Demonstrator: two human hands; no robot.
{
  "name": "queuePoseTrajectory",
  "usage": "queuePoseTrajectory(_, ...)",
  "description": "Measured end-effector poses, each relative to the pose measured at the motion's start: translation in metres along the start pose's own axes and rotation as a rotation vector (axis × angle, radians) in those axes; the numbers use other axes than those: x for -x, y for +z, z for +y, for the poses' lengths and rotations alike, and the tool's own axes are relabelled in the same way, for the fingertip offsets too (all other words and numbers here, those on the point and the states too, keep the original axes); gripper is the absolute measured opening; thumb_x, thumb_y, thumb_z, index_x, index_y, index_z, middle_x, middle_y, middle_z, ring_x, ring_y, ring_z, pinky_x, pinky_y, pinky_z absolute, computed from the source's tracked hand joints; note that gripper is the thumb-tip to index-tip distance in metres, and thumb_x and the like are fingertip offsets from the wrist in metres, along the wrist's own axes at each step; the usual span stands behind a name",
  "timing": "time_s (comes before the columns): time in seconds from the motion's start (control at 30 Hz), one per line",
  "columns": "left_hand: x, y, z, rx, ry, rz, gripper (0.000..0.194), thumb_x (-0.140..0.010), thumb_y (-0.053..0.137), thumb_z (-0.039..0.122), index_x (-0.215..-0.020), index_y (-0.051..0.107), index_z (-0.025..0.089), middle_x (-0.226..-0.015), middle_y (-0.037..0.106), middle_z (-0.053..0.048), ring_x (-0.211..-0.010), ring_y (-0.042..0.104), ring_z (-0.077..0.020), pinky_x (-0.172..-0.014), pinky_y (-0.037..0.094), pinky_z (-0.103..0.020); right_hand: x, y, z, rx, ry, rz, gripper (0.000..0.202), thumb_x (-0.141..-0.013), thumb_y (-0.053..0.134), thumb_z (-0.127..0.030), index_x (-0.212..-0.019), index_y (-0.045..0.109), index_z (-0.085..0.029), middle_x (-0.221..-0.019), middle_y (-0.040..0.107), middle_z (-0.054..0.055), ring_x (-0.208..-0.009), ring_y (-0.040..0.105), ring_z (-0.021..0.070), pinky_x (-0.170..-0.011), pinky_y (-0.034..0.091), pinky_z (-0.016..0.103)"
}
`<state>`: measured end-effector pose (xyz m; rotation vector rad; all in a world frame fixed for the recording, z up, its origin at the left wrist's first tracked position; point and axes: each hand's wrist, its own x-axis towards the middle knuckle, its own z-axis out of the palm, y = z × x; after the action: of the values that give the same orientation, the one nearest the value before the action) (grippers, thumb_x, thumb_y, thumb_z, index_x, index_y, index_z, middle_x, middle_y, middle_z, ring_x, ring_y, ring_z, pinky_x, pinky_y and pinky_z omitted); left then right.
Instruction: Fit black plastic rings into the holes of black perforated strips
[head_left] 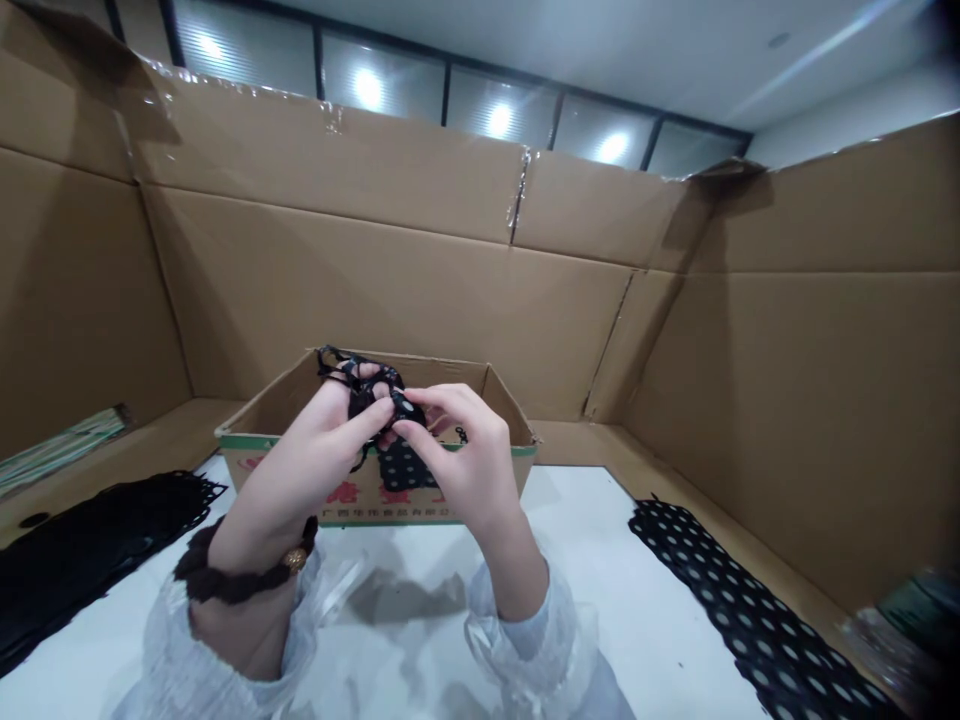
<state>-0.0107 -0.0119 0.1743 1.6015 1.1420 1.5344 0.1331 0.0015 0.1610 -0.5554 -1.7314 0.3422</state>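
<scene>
A piece of black polka-dot cloth (pixel 406 468), with a bunch of thin black cords (pixel 341 362) at its top, hangs between both hands in front of the open carton. My left hand (pixel 335 420) is closed around the cords and the gathered upper part, its thumb pressed on the cloth. The thumb and index finger of my right hand (pixel 471 440) pinch the cloth's upper edge from the right. Fingers hide much of the gathered part, so its exact form cannot be made out.
Behind the hands stands an open cardboard carton (pixel 262 395) on the white tabletop (pixel 585 560). More polka-dot cloth (pixel 750 600) lies at the right, black corded pieces (pixel 97 540) at the left. Tall cardboard walls (pixel 390 270) enclose the table. A blurred bottle-like object (pixel 911 620) is at far right.
</scene>
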Motion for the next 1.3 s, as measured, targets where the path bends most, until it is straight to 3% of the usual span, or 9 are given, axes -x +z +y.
queuePoseTrajectory(0.4,0.001,0.006,0.005,-0.032,0.041,0.002,0.022,-0.076,0.061,0.024,-0.096,0.051,0.021,-0.081,0.051,0.003,-0.074,0.051,-0.0102,-0.066,0.043,-0.017,0.000,-0.002,0.003,-0.202,0.348,0.011,0.018,-0.079,0.057,-0.031,-0.075,0.066,-0.015,-0.074,0.068,0.004,-0.066,0.062,0.0128,-0.063,0.051,0.025)
queuePoseTrajectory(0.47,0.002,0.004,0.007,0.035,0.008,0.012,0.023,-0.075,0.061,0.023,-0.097,0.053,0.022,-0.082,0.053,0.003,-0.075,0.051,-0.0094,-0.065,0.043,-0.015,-0.001,-0.010,0.004,-0.224,0.329,0.132,0.020,-0.081,0.055,-0.033,-0.078,0.064,-0.015,-0.069,0.066,0.002,-0.062,0.061,0.0116,-0.060,0.050,0.024)
queuePoseTrajectory(0.6,0.005,-0.002,0.009,0.169,-0.102,0.081,0.022,-0.076,0.060,0.024,-0.098,0.060,0.021,-0.080,0.056,0.002,-0.069,0.052,-0.0085,-0.057,0.042,-0.014,-0.004,-0.032,0.011,-0.132,0.213,0.621,0.024,-0.088,0.045,-0.038,-0.083,0.055,-0.018,-0.054,0.053,-0.004,-0.049,0.054,0.0087,-0.054,0.047,0.022)
queuePoseTrajectory(0.67,0.006,-0.004,0.009,0.242,-0.122,0.130,0.022,-0.078,0.062,0.032,-0.097,0.062,0.021,-0.081,0.057,0.001,-0.071,0.052,-0.0090,-0.056,0.042,-0.014,-0.007,-0.038,0.021,-0.073,0.197,0.681,0.024,-0.088,0.044,-0.040,-0.084,0.054,-0.018,-0.059,0.055,-0.003,-0.052,0.055,0.0093,-0.057,0.047,0.023)
queuePoseTrajectory(0.77,0.004,-0.001,0.007,0.298,-0.112,0.086,0.026,-0.074,0.067,0.039,-0.091,0.062,0.021,-0.078,0.057,0.001,-0.070,0.052,-0.0096,-0.057,0.043,-0.015,-0.011,-0.032,0.046,0.060,0.229,0.529,0.022,-0.085,0.048,-0.037,-0.090,0.057,-0.018,-0.079,0.062,0.005,-0.069,0.060,0.0134,-0.070,0.050,0.030)
queuePoseTrajectory(0.9,0.001,0.006,0.006,0.327,-0.122,0.002,0.025,-0.066,0.075,0.025,-0.085,0.059,0.021,-0.076,0.055,0.003,-0.068,0.052,-0.0089,-0.057,0.044,-0.015,-0.013,-0.017,0.072,0.280,0.281,0.201,0.023,-0.076,0.061,-0.031,-0.096,0.063,-0.019,-0.113,0.058,0.013,-0.113,0.050,0.0244,-0.097,0.037,0.046)
queuePoseTrajectory(1.13,-0.002,0.005,0.009,0.373,-0.131,0.085,0.019,-0.070,0.069,0.018,-0.086,0.059,0.020,-0.079,0.053,0.003,-0.071,0.052,-0.0071,-0.059,0.044,-0.012,-0.007,0.001,0.043,-0.247,0.289,-0.366,0.040,-0.082,0.054,-0.044,-0.113,0.055,-0.020,-0.107,0.064,0.007,-0.100,0.059,0.0157,-0.088,0.047,0.031)
queuePoseTrajectory(1.2,-0.002,0.000,0.009,0.312,-0.095,0.091,0.020,-0.070,0.069,0.018,-0.087,0.060,0.020,-0.080,0.053,0.003,-0.069,0.051,-0.0069,-0.057,0.043,-0.012,-0.006,0.006,0.038,-0.288,0.313,-0.410,0.037,-0.081,0.054,-0.045,-0.103,0.058,-0.016,-0.095,0.066,0.007,-0.090,0.062,0.0149,-0.082,0.049,0.029)
queuePoseTrajectory(1.3,-0.001,-0.009,0.009,0.220,-0.045,0.073,0.022,-0.068,0.070,0.019,-0.088,0.061,0.020,-0.077,0.053,0.004,-0.064,0.049,-0.0065,-0.052,0.040,-0.013,-0.004,0.012,0.038,-0.226,0.311,-0.298,0.033,-0.083,0.052,-0.045,-0.099,0.058,-0.016,-0.097,0.065,0.007,-0.090,0.061,0.0147,-0.082,0.049,0.029)
